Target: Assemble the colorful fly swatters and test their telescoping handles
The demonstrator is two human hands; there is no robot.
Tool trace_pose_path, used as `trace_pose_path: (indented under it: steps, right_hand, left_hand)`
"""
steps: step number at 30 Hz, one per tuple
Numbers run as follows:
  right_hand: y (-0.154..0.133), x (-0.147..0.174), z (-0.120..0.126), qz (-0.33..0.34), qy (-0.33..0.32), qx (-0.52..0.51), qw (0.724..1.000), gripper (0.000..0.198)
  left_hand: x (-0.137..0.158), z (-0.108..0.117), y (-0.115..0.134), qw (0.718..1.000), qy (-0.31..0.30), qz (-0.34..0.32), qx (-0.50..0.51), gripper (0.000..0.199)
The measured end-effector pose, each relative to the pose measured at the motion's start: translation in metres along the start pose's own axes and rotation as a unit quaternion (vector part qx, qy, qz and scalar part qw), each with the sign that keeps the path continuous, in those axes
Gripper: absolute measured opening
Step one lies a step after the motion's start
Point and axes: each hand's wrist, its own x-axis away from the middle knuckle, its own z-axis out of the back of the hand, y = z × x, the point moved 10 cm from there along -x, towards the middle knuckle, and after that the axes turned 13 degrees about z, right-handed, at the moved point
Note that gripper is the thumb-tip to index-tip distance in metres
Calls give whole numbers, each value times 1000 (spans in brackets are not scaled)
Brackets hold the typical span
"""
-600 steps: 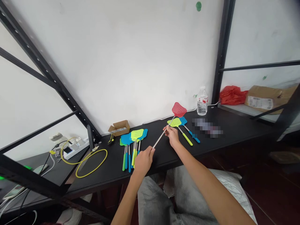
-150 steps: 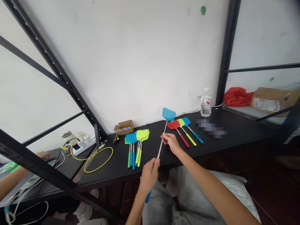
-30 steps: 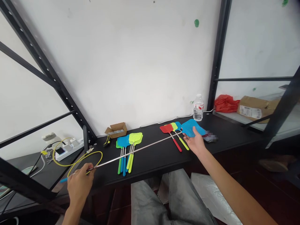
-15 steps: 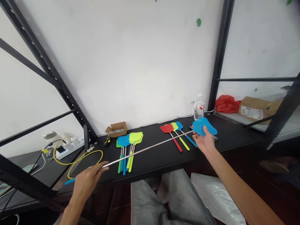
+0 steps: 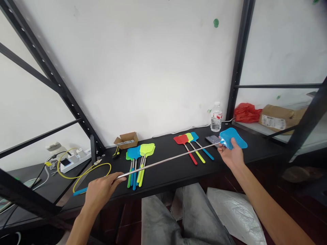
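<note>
A blue fly swatter [image 5: 168, 159] with a long metal rod stretches between my hands above the table. My left hand [image 5: 100, 190] is closed around the lower rod, and the blue grip sticks out to its left. My right hand [image 5: 232, 156] pinches the blue mesh head by its neck, thumb on top. Under the rod lie several short swatters [image 5: 136, 163] in green, blue and yellow, heads toward the wall. Right of them rest a red swatter [image 5: 182, 139], a yellow swatter [image 5: 200, 156] and a blue swatter [image 5: 206, 153], fanned side by side.
A water bottle [image 5: 216, 117] stands by the wall, with a dark flat device [image 5: 212, 140] near it. At the left are a small open carton [image 5: 126, 140], a yellow cable [image 5: 84, 175] and a power strip [image 5: 76, 160]. Black shelf posts [image 5: 237, 68] frame both sides.
My right hand has moved rightward with the swatter head, and the rod has drawn out longer. My left hand has shifted slightly right, still holding the rod.
</note>
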Motion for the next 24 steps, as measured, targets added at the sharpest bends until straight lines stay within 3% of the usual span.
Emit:
trace_pose_path:
  steps: [4,7,17,24]
  right_hand:
    - [17,22,-21,-31,-49,17,998,28]
    - [21,29,-25,-20,-48,17,998,31]
    - [2,21,-6,11,-23,10,1000,30]
    - [11,41,-30,17,-41,8,999,34]
  left_hand:
    - [-5,-6,58,998,-33,-50,26,40]
    - [-10,-8,89,997,-29,-61,24,43]
    - [-15,-12,109,997,-35,-65,-9,45]
    - [-14,-8,145,996,-49,-75,0,42]
